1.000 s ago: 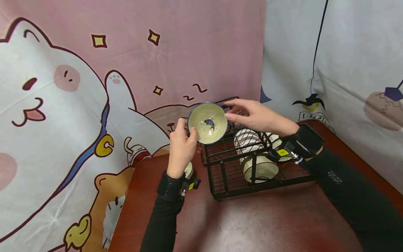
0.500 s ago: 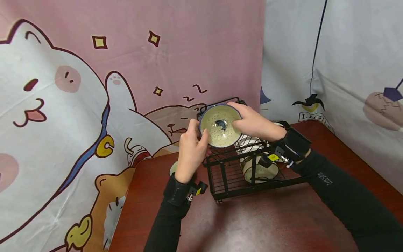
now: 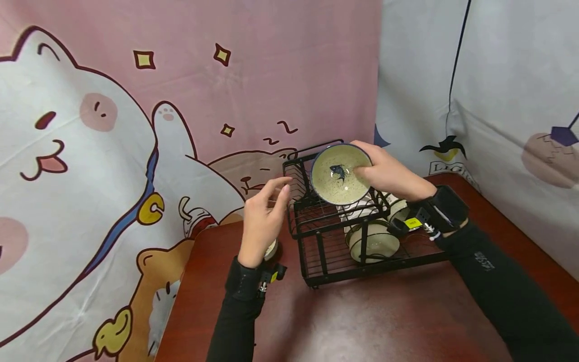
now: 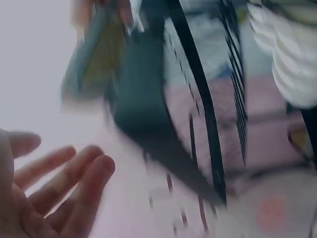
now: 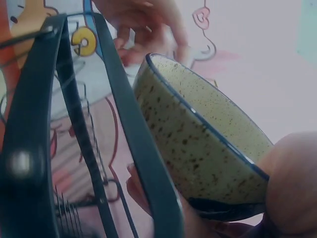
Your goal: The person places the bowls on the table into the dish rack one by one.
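Note:
A speckled cream bowl (image 3: 332, 188) with a blue rim and a blue fish painted inside is tilted toward the head camera, above the upper tier of a black dish rack (image 3: 330, 274). My right hand (image 3: 391, 173) grips its right side, thumb inside the rim and fingers underneath. In the right wrist view the brown-flecked outside of the bowl (image 5: 183, 144) shows beside the rack's bars. My left hand (image 3: 264, 216) is apart from the bowl, to its left, fingers loosely bent and holding nothing. The left wrist view shows the left hand (image 4: 59, 193) with spread fingers, near the blurred rack.
Striped white dishes (image 3: 355, 208) and a larger cream bowl (image 3: 375, 244) sit in the lower tier of the rack. Another cream dish (image 3: 400, 208) is at the right. A small bowl (image 3: 270, 250) stands on the red-brown table (image 3: 384, 317), partly behind the left wrist.
The bowl has moved right over the rack. My right hand has closed on its rim, and my left hand has let go and drawn back to the left.

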Demonstrator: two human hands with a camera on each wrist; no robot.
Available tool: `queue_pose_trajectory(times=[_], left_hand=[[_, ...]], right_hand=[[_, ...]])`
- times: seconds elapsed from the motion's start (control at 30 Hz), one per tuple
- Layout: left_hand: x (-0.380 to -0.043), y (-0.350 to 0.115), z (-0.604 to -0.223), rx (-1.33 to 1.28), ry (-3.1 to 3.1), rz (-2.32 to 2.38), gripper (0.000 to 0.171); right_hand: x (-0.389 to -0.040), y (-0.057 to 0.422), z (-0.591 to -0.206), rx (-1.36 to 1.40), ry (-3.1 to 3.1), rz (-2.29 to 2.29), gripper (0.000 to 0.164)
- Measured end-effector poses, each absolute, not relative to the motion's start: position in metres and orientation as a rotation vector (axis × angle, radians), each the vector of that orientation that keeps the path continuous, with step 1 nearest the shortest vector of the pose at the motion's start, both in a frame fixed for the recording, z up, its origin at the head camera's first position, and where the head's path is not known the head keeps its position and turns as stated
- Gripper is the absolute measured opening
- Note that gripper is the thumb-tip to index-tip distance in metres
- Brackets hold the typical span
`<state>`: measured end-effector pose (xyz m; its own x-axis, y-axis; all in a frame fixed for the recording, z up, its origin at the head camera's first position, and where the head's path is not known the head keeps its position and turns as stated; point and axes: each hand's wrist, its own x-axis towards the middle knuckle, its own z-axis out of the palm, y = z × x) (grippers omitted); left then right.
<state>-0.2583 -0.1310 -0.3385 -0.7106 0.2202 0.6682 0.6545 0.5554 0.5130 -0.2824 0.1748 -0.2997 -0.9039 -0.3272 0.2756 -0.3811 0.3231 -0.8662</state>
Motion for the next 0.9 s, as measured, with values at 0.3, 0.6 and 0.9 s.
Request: queue_pose_trajectory(times=[0.3,0.6,0.9], left_hand=[[-0.264,-0.235,-0.405,-0.422,-2.543,-0.695,0.053],[-0.265,-0.292,-0.487,-0.273,-2.87,-0.691,0.091],[-0.263,-0.311,-0.519,-0.241,-3.058,-0.912,0.127]], right_hand=[[-0.284,0.235,-0.309,0.471,-2.526,1.523,0.055],[-0.284,0.282,-0.333,0.344,-2.52,1.259,0.043],[-0.28,0.308,-0.389,0.453,-2.393,0.912,0.058]])
